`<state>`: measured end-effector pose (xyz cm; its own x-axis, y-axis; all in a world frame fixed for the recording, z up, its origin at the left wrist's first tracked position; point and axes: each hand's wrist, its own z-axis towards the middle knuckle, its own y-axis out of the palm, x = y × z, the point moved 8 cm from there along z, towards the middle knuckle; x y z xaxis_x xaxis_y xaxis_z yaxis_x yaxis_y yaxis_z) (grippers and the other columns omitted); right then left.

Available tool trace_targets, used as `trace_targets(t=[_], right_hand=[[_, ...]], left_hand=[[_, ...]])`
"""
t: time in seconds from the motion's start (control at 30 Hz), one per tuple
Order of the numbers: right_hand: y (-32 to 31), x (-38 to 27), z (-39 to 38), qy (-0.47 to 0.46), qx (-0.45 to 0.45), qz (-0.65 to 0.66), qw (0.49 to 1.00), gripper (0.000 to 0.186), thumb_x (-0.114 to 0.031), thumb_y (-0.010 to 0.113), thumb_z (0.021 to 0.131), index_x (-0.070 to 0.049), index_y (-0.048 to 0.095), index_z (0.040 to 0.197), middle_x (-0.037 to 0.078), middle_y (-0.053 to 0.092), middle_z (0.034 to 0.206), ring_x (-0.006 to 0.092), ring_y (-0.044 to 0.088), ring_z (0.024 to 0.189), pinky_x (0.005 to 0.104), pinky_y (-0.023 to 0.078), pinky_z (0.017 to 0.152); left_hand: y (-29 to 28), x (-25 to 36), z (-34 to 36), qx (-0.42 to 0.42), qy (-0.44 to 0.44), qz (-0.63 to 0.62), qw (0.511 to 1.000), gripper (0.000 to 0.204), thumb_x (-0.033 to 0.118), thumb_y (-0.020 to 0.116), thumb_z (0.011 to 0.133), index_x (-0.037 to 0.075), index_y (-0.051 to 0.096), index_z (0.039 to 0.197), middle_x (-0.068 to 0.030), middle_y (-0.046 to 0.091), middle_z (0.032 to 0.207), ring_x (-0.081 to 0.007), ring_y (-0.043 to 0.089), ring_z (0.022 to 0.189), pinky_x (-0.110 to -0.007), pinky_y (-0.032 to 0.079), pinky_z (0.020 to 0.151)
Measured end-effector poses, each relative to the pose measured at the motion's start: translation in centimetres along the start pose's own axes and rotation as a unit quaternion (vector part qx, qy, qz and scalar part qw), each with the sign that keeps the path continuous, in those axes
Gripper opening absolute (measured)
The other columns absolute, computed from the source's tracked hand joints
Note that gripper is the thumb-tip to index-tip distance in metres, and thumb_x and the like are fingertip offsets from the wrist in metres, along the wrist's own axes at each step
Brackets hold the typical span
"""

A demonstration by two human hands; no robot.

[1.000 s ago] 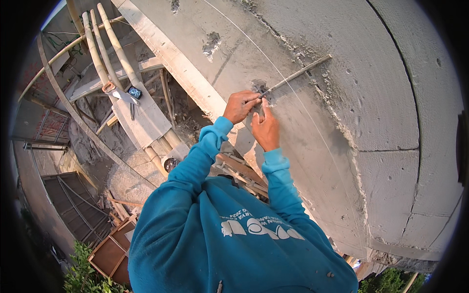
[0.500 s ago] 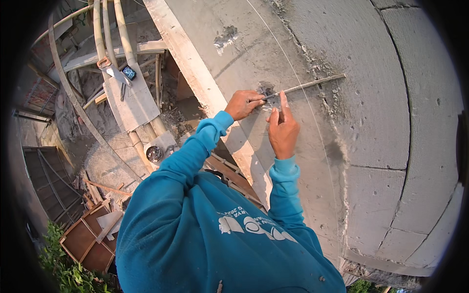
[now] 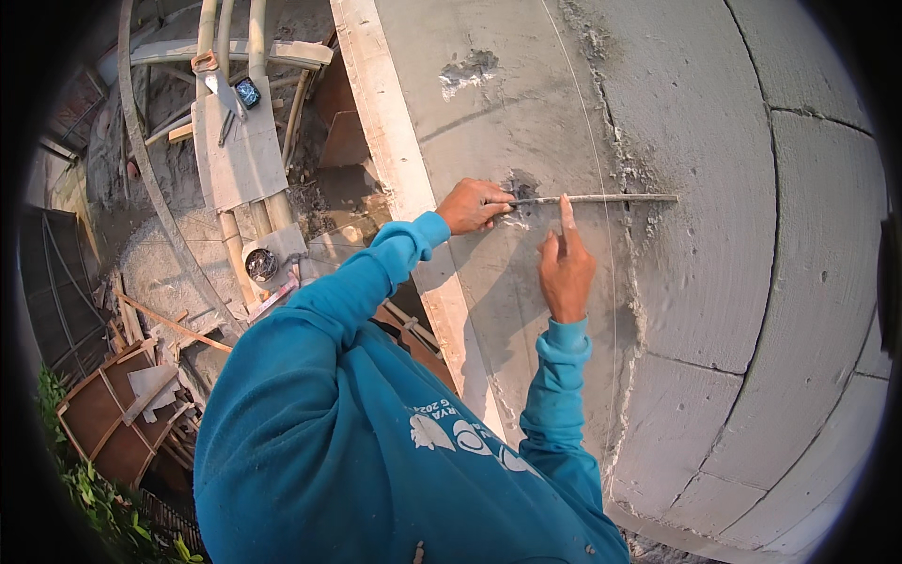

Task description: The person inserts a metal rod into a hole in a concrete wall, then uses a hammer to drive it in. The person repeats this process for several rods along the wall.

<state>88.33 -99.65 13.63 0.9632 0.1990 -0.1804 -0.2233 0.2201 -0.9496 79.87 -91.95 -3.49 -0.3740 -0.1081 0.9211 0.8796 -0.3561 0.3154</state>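
My left hand (image 3: 474,205) pinches the end of a thin grey rod (image 3: 629,197) at a chipped hole (image 3: 520,183) in the grey plastered surface. The rod lies roughly horizontally across a pale string line (image 3: 587,108) and a rough seam. My right hand (image 3: 567,273) has its index finger stretched out against the rod, to the right of my left hand, with the other fingers loosely bent and nothing gripped. A second chipped patch (image 3: 468,70) is farther up the surface.
On the left, below the pale edge (image 3: 390,132), a board (image 3: 244,164) on bamboo poles (image 3: 232,254) carries a handsaw (image 3: 218,86) and a small dark device (image 3: 247,92). A container of small items (image 3: 261,265), timber scraps and plywood panels (image 3: 103,414) lie lower down; grey blocks fill the right.
My right hand has moved rightward, its index finger now farther along the rod from my left hand. The view has turned, so the rod now appears nearly horizontal.
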Motion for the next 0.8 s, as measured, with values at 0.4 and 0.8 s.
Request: trace_targets(t=[0.4,0.8], right_hand=[[-0.7,-0.8,0.1,-0.007,-0.024,-0.059,0.998,0.065,0.0,0.059,0.085,-0.021,0.046,0.146,0.017,0.051,0.06,0.0269,0.048,0.047,0.0395,0.041,0.05],[-1.0,-0.8,0.0,0.012,-0.023,-0.062,0.998,0.059,-0.004,0.059,0.088,-0.019,0.047,0.144,0.019,0.055,0.062,0.0321,0.054,0.05,0.0423,0.042,0.052]], left_hand=[[0.0,0.0,-0.1,-0.01,-0.015,-0.015,1.0,0.02,0.011,0.063,0.092,-0.001,0.07,0.107,-0.0095,0.066,0.085,-0.0126,0.063,0.06,-0.027,0.052,0.054],[-0.2,0.6,-0.1,-0.008,-0.019,0.012,1.0,0.023,0.015,0.063,0.093,-0.001,0.07,0.109,-0.0107,0.066,0.088,-0.0132,0.063,0.064,-0.027,0.053,0.055]])
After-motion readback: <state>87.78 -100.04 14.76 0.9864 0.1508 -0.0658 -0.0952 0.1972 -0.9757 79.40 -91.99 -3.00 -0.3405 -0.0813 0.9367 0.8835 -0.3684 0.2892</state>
